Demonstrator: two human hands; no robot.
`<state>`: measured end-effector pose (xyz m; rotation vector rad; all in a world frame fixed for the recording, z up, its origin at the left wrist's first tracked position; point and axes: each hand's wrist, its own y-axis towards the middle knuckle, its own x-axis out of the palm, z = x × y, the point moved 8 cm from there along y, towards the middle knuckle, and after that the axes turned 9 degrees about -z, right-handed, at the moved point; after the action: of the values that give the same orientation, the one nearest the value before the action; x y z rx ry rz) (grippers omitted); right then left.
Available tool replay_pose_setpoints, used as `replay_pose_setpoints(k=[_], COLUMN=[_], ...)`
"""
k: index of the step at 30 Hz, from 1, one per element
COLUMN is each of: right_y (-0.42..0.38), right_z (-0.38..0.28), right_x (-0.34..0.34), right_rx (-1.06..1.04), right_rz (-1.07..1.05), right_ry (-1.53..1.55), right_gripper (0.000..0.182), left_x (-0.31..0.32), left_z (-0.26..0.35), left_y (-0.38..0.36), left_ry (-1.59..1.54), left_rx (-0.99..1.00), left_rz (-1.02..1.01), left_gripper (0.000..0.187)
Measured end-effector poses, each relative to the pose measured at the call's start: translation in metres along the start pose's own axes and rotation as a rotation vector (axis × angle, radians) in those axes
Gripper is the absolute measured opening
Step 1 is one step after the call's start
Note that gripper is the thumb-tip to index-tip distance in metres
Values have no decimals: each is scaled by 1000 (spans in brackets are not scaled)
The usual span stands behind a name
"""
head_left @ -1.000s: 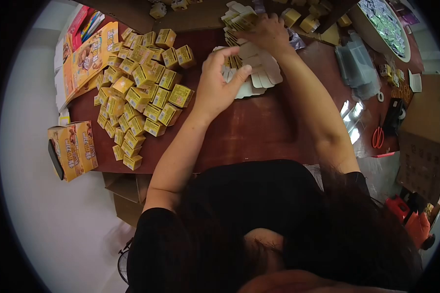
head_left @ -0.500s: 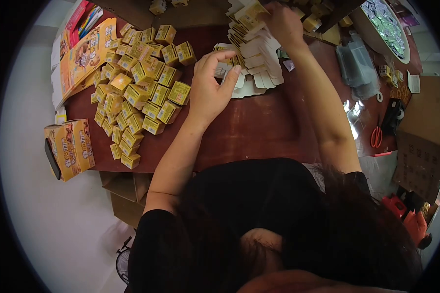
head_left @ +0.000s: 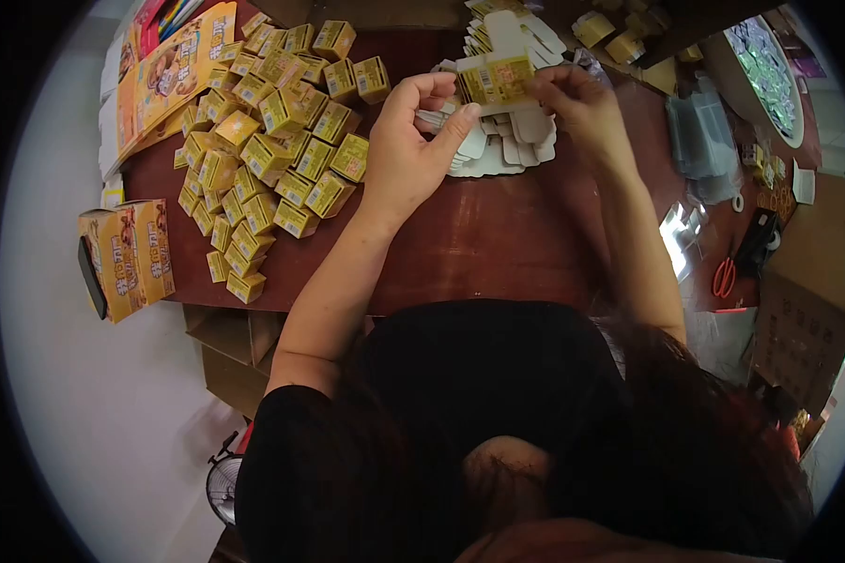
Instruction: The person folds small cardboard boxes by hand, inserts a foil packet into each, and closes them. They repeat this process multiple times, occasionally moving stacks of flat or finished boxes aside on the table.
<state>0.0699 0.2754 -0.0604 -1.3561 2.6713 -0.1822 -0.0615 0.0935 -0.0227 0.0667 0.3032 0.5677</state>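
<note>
A yellow printed carton (head_left: pixel 496 83), looking flat with white flaps, is stretched between both hands above the table. My right hand (head_left: pixel 582 103) pinches its right end between thumb and fingers. At the carton's left end, my left hand (head_left: pixel 415 136) has its fingers curled, with the thumb tip against the lower edge. Beneath and behind lies a fanned stack of white-backed flat cartons (head_left: pixel 530 131), partly hidden by the held one. To the left of my left hand, many small yellow boxes (head_left: pixel 272 141) form a heap, folded up into blocks.
Orange printed packaging (head_left: pixel 174 80) lies at the back left, and an orange display box (head_left: pixel 127 258) stands at the left edge. On the right are clear plastic sleeves (head_left: pixel 702 145), red-handled scissors (head_left: pixel 724 277) and a tub of shiny packets (head_left: pixel 765 80). A cardboard box (head_left: pixel 807 300) stands beyond.
My right hand has come down and toward me from the stack with a flat carton, bringing it to my left hand. The view has shifted slightly.
</note>
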Motion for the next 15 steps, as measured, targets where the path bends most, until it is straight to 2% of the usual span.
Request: replay_pose_setpoints(k=[3, 4, 5, 6, 7, 8, 10, 11, 12, 13, 14, 15], right_y=[-8, -10, -15, -19, -27, -39, -48, -51, -53, -54, -57, -59], right_z=[-1, -2, -4, 2, -1, -14, -9, -6, -9, -9, -11, -13], right_x=[0, 1, -4, 3, 15, 30, 41, 46, 46, 42, 41, 42], right_rx=[-18, -76, -69, 48, 161, 196, 239, 277, 268, 269, 264, 254], right_rz=[76, 61, 74, -43, -162, -243, -259, -273, -245, -237, -300, -362], right_ry=[-158, -46, -46, 149, 347, 435, 472, 506, 527, 531, 565, 598], right_gripper=[19, 18, 18, 21, 24, 23, 23, 23, 23, 23, 23, 23], left_x=[7, 4, 4, 6, 14, 11, 35, 42, 44, 46, 49, 50], left_z=[-13, -6, -11, -15, 0, -3, -11, -14, -16, -13, -11, -6], left_y=[-1, -4, -3, -2, -4, -5, -12, -15, -15, -15, -15, -14], left_ry=[84, 172, -49, -266, -633, -631, -1191, -1214, -1212, -1209, -1206, -1207], left_rx=[9, 18, 30, 39, -110, -114, -250, -262, -264, -233, -200, -204], left_rz=[3, -7, -27, -43, -88, -92, -395, -454, -460, -488, -517, -526], left_gripper=[38, 42, 44, 46, 56, 56, 65, 76, 76, 89, 102, 102])
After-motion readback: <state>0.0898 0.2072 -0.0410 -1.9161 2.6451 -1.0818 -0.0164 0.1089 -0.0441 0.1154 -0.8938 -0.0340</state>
